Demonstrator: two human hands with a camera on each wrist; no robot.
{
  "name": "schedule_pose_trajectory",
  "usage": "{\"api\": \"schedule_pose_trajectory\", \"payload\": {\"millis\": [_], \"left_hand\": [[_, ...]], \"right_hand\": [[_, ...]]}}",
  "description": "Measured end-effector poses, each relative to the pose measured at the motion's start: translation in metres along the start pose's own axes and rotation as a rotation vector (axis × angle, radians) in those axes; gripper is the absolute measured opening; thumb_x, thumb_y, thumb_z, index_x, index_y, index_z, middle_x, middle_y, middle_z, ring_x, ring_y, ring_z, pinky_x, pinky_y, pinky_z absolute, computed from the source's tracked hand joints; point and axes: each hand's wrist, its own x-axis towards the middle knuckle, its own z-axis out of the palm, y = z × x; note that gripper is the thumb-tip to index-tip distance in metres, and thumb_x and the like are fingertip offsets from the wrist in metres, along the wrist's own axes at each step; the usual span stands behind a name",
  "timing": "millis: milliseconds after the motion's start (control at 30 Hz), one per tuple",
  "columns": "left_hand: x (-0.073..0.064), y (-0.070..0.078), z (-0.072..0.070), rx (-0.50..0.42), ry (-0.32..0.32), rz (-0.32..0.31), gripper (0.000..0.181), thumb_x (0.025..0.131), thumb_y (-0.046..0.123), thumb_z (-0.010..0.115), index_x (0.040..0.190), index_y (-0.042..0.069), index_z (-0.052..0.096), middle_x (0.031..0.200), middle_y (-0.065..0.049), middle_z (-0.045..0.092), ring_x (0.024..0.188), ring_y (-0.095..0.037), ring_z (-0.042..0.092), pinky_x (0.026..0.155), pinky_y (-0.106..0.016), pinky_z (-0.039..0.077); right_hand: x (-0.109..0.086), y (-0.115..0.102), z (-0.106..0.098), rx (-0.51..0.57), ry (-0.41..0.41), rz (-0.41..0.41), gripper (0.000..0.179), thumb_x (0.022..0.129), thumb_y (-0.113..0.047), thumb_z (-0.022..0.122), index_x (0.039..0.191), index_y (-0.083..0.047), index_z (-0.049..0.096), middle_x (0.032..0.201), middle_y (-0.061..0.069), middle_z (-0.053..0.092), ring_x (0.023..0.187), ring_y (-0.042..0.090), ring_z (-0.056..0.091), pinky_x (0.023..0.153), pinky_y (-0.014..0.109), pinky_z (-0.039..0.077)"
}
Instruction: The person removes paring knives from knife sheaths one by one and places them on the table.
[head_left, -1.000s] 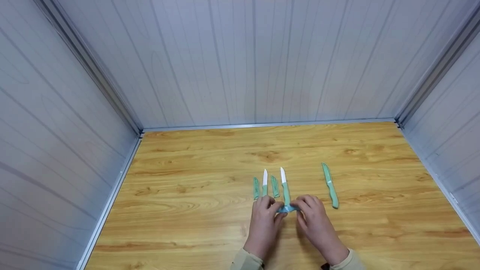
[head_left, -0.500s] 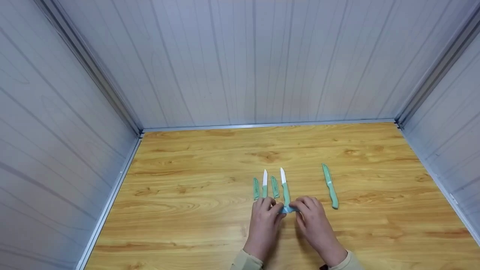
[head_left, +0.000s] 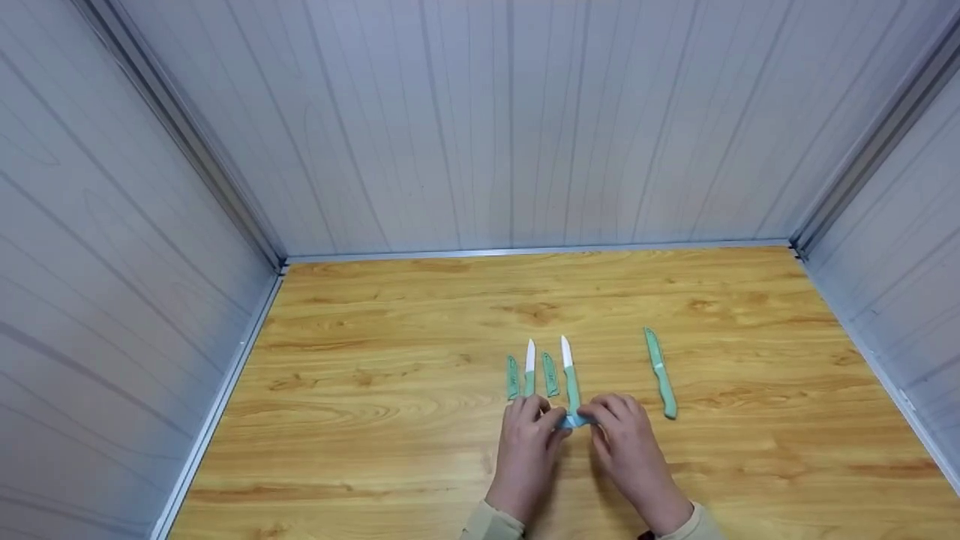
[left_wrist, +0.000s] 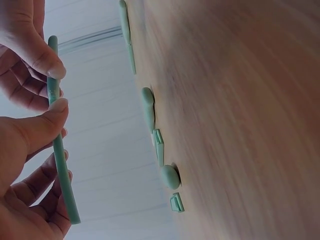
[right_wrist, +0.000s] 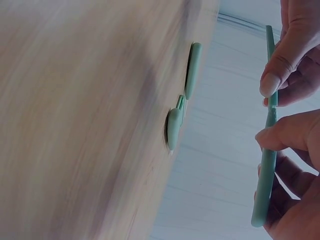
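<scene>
Low over the table, both hands hold a green paring knife (right_wrist: 266, 175) with its sheath (left_wrist: 65, 185) over the blade. My left hand (head_left: 525, 439) pinches the sheath between thumb and fingers. My right hand (head_left: 624, 439) grips the handle, its thumb close to the joint where sheath and handle meet. Just beyond the hands lie two bare paring knives with white blades and green handles, one in line with the held knife (head_left: 572, 386), the other knife (head_left: 530, 360) farther left. Beside them are two loose green sheaths, a left sheath (head_left: 513, 377) and a middle sheath (head_left: 550, 373).
Another green knife (head_left: 661, 373), its blade covered by a sheath, lies to the right of the hands. The wood-grain table (head_left: 360, 435) is bounded by pale panel walls (head_left: 480, 135) at the back and both sides.
Both hands stay almost in place with the knife and sheath between them, turning only very slightly. The knives and sheaths on the table have not moved.
</scene>
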Motion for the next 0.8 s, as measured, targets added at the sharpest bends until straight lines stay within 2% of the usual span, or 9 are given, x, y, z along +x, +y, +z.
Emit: {"api": "schedule_pose_trajectory", "payload": {"millis": [200,367,567,800], "left_hand": [[-0.0002,-0.0020,0.0007,0.022,0.019,0.036,0.012,0.079,0.024,0.076,0.089,0.019,0.073,0.091,0.007,0.051,0.084,-0.012,0.043,0.076,-0.027,0.037],[0.0014,-0.0015,-0.0021,0.021,-0.020,0.025,0.012,0.080,0.025,0.075,0.091,0.019,0.074,0.092,0.008,0.051,0.085,-0.012,0.042,0.076,-0.027,0.038],[0.0017,-0.0016,-0.0022,0.032,-0.036,0.022,0.014,0.081,0.025,0.075,0.093,0.019,0.075,0.091,0.009,0.050,0.084,-0.012,0.042,0.076,-0.027,0.037],[0.0009,-0.0033,-0.0011,0.050,-0.016,0.044,0.013,0.079,0.026,0.075,0.091,0.020,0.075,0.091,0.009,0.050,0.084,-0.012,0.042,0.076,-0.028,0.038]], "right_hand": [[-0.0022,0.0012,0.0022,-0.004,0.025,-0.040,0.032,0.073,0.009,0.074,0.096,-0.013,0.070,0.099,-0.003,0.059,0.095,0.020,0.052,0.084,0.040,0.043],[-0.0022,0.0001,0.0004,0.001,-0.001,-0.024,0.032,0.075,0.008,0.073,0.097,-0.014,0.069,0.100,-0.004,0.059,0.097,0.020,0.052,0.086,0.040,0.043],[-0.0022,0.0006,0.0003,0.010,0.000,-0.026,0.032,0.075,0.007,0.075,0.097,-0.015,0.069,0.101,-0.004,0.060,0.098,0.020,0.052,0.087,0.040,0.042],[-0.0013,0.0004,-0.0003,0.016,-0.027,-0.012,0.029,0.077,0.006,0.074,0.098,-0.013,0.069,0.102,-0.004,0.059,0.099,0.020,0.052,0.088,0.040,0.042]]}}
